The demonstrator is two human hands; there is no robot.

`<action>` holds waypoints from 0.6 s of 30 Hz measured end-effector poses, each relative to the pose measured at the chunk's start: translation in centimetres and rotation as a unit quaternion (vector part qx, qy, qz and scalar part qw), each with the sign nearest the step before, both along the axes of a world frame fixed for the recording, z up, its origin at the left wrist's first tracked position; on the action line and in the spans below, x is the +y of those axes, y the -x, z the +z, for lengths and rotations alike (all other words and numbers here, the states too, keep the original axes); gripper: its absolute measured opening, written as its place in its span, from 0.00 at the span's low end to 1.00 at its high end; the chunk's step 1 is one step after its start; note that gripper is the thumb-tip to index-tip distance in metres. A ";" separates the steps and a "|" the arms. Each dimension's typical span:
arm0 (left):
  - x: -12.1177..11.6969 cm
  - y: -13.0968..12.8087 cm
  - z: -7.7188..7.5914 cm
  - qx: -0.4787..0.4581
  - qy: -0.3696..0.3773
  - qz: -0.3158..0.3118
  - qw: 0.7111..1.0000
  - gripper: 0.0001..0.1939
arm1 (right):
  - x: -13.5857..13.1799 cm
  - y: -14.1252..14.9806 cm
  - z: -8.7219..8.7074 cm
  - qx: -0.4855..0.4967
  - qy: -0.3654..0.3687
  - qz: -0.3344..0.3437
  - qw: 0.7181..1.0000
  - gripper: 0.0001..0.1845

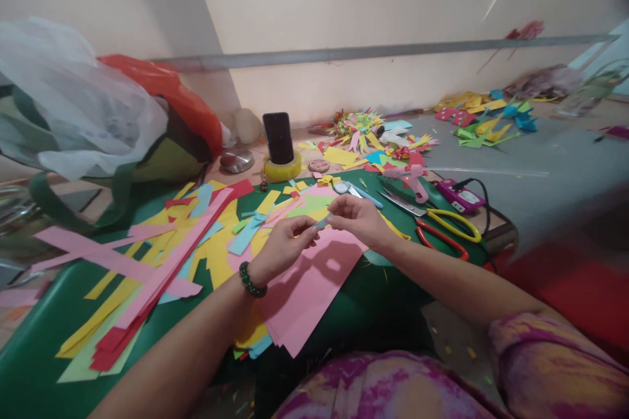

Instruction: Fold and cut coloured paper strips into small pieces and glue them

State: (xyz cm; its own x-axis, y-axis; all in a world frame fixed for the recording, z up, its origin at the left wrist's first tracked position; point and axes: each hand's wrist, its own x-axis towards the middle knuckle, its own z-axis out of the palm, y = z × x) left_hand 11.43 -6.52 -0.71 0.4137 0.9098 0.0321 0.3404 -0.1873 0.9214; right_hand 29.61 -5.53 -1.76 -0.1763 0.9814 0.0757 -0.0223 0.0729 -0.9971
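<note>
My left hand (285, 245) and my right hand (358, 217) meet above a stack of pink paper sheets (304, 288) on a green mat (39, 366). Both pinch a small light blue paper strip (323, 223) between their fingertips. A green bead bracelet (251, 281) circles my left wrist. Long pink, yellow, red and blue paper strips (147, 262) lie spread to the left of my hands.
A black phone (278, 137) stands in a yellow tape roll (282, 169). A pink glue gun (410, 178), red and yellow scissors (445, 230) and a purple power strip (460, 196) lie to the right. Plastic bags (83, 105) pile up at left. Folded paper crafts (361, 127) sit behind.
</note>
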 end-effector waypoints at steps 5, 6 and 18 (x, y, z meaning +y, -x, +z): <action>0.2 0.1 -0.6 -0.024 0.023 -0.009 0.999 0.16 | -0.2 -0.3 -0.2 0.010 0.012 -0.010 1.000 0.15; 0.3 0.1 -0.7 -0.028 0.021 -0.006 0.999 0.15 | -0.2 -0.4 -0.3 0.014 0.015 -0.013 1.000 0.15; 0.3 -0.3 -1.1 -0.059 0.021 -0.017 0.998 0.15 | -1.3 -0.4 -1.0 0.019 0.039 -0.025 0.999 0.17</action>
State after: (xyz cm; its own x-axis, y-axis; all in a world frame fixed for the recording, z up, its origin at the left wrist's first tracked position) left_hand 11.74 -6.22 -1.77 0.4403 0.8968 0.0443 0.2240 -0.1574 0.9618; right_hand 30.01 -6.83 -2.74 -0.1256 0.9921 0.0053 -0.0586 -0.0021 -0.9983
